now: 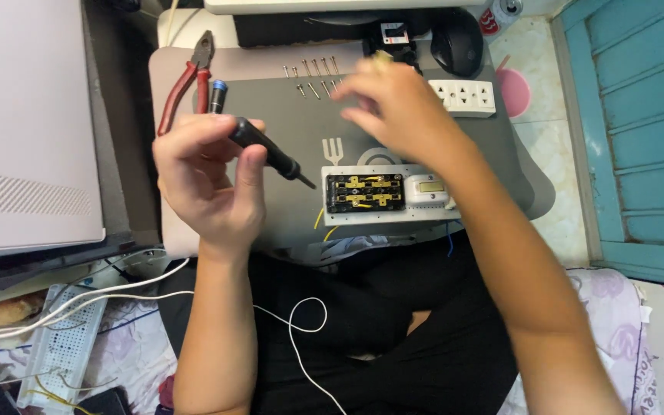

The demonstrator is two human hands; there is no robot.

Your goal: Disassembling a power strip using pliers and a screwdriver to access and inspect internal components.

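My left hand grips a black screwdriver with a blue cap, its tip pointing right and down toward an opened socket module with brass contacts in a white frame. My right hand hovers blurred over a row of several loose screws at the far side of the grey mat. Its fingers are pinched together; whether they hold a screw is hidden by blur.
Red-handled pliers lie at the mat's far left. A white socket faceplate and a black mouse sit at the far right. A laptop stands left. White cables and a perforated white board lie at lower left.
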